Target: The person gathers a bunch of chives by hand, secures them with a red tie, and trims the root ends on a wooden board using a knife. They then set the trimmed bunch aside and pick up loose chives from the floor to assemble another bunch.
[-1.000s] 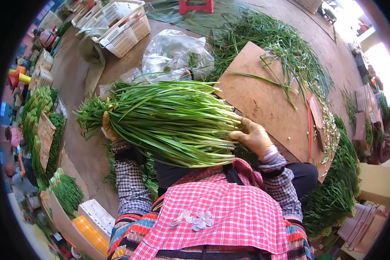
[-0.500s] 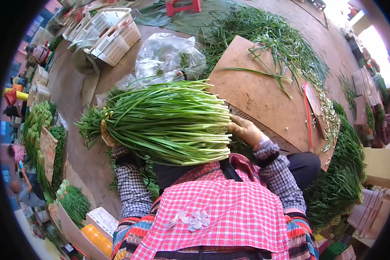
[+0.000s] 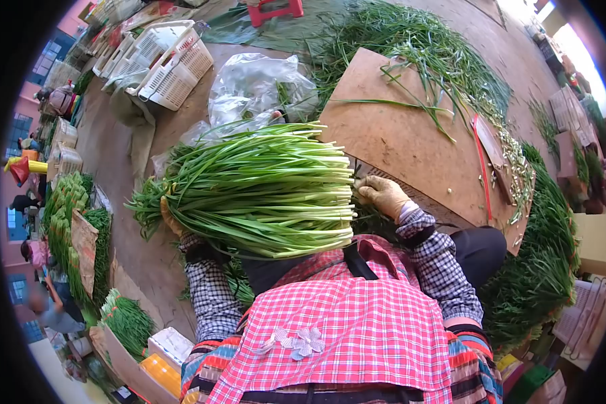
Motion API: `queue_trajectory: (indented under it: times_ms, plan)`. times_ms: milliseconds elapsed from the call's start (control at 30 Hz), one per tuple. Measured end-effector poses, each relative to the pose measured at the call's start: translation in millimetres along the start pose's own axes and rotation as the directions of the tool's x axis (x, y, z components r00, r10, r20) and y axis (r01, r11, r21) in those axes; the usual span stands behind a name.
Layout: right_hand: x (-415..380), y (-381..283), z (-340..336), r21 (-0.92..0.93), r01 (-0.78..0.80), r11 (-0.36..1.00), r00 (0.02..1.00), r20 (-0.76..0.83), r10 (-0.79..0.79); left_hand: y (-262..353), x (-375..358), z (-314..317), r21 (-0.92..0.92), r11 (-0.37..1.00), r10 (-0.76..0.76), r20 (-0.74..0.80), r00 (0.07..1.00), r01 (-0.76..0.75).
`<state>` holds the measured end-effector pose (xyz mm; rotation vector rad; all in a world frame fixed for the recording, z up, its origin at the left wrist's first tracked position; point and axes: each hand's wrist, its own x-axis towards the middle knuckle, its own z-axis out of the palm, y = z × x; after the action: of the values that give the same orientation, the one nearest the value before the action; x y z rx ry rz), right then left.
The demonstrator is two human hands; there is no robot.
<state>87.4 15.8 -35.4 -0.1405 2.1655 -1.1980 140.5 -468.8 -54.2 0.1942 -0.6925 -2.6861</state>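
Note:
A thick bundle of long green chives (image 3: 262, 192) lies across my lap, pale stem ends to the right and leaf tips to the left. My left hand (image 3: 172, 217) is wrapped round its leafy end from below; the leaves hide most of the fingers. At the stem ends, my right hand (image 3: 385, 196) has its fingers curled together in a pinch. Whatever sits between those fingertips is too small to make out. Both hands appear to wear tan gloves.
A brown board (image 3: 390, 141) slants at my right, with a knife (image 3: 501, 185) and a red strip (image 3: 481, 168) on it. Loose greens (image 3: 411, 40) lie behind it. Clear plastic bags (image 3: 256, 87) and white crates (image 3: 172, 64) stand ahead. Bundled greens (image 3: 532, 283) are stacked at right.
My right hand has drawn slightly away from the stem ends, and its fingers have curled into a pinch. The left hand keeps its hold at the leafy end.

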Motion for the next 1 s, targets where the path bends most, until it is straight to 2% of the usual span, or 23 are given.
queue_trajectory:
  times_ms: [67,167,233,300,333,367,400,500,533,567,600,633,667,700,733,767,833,900,933,967,1000]
  plan:
    - [9.4,15.9,12.1,0.239,0.319,0.917,0.948,-0.102,-0.303,-0.6,-0.8,-2.3,0.023,1.000,-0.006,-0.026,1.000,0.007]
    - [34.1,-3.7,21.5,0.210,0.263,0.942,0.961,0.034,-0.276,-7.1,-8.8,16.8,0.085,0.996,-0.009,0.007,1.000,0.008]
    - [72.9,16.5,39.7,0.353,0.418,0.837,0.877,0.083,-0.473,1.8,3.9,-10.4,0.125,0.992,0.027,-0.030,0.999,-0.023]
    - [79.1,5.6,48.2,0.636,0.281,0.718,0.883,0.121,-0.453,3.2,4.6,-6.3,0.148,0.988,0.053,-0.050,0.997,-0.045]
    - [79.0,2.7,49.9,0.798,0.066,0.599,0.922,0.180,-0.342,1.6,1.9,-6.0,0.151,0.987,0.060,-0.051,0.997,-0.052]
    - [71.9,-10.0,48.6,0.895,-0.147,0.420,0.934,0.266,-0.239,1.3,0.4,-5.8,0.154,0.987,0.064,-0.058,0.996,-0.055]
    - [65.3,-19.0,48.5,0.955,-0.201,0.218,0.937,0.253,-0.241,1.1,-0.9,-5.9,0.156,0.986,0.069,-0.066,0.995,-0.058]
    - [61.8,-13.1,55.3,0.957,-0.106,0.271,0.938,0.187,-0.293,2.3,1.0,-12.4,0.166,0.984,0.075,-0.082,0.994,-0.060]
    - [62.5,-3.4,57.7,0.793,0.185,0.580,0.922,0.064,-0.382,1.9,0.5,-12.5,0.172,0.983,0.074,-0.077,0.994,-0.060]
    - [63.6,6.9,60.3,0.464,0.435,0.772,0.885,-0.060,-0.462,1.6,-0.5,-10.3,0.177,0.982,0.072,-0.073,0.995,-0.058]
    - [61.2,15.2,56.9,0.408,0.467,0.784,0.877,-0.103,-0.469,3.4,1.0,-10.0,0.178,0.983,0.063,-0.072,0.995,-0.049]
    - [54.6,27.5,46.7,0.139,0.514,0.847,0.857,-0.137,-0.497,5.7,3.6,-9.8,0.177,0.983,0.054,-0.070,0.996,-0.041]
    - [45.3,34.5,35.0,-0.141,0.506,0.851,0.834,-0.170,-0.525,7.1,5.2,-9.1,0.178,0.984,0.045,-0.070,0.997,-0.032]
    - [35.8,32.1,35.6,0.359,0.046,0.932,0.995,-0.097,-0.011,6.4,4.1,-6.5,0.175,0.984,0.043,-0.072,0.997,-0.029]
    - [21.5,33.3,22.5,-0.182,-0.076,0.980,0.995,-0.084,0.061,5.4,2.5,-3.6,0.172,0.985,0.042,-0.073,0.996,-0.029]
    - [9.3,39.9,25.2,-0.531,-0.154,0.833,0.986,-0.130,0.100,4.8,1.6,-1.6,0.170,0.985,0.039,-0.073,0.997,-0.026]
    - [-6.7,35.1,23.4,-0.792,-0.253,0.556,0.924,-0.028,0.382,10.3,4.7,-20.1,0.145,0.989,-0.001,-0.071,0.997,0.011]
    - [-10.5,41.3,21.6,-0.487,-0.176,0.856,0.984,-0.103,0.144,5.8,0.2,-13.5,0.158,0.987,-0.002,-0.057,0.998,0.011]
    - [-10.4,44.6,22.2,-0.310,-0.086,0.947,0.985,-0.169,0.035,4.3,-0.5,-12.5,0.114,0.993,-0.039,0.038,0.999,0.034]
    - [2.2,45.3,24.0,0.031,0.099,0.995,0.985,-0.142,-0.094,4.4,-2.4,-12.3,0.116,0.992,-0.045,0.037,0.998,0.041]
    - [12.2,34.8,26.5,0.123,0.228,0.966,0.968,-0.134,-0.211,3.9,-1.6,-12.8,0.117,0.992,-0.055,0.042,0.998,0.049]
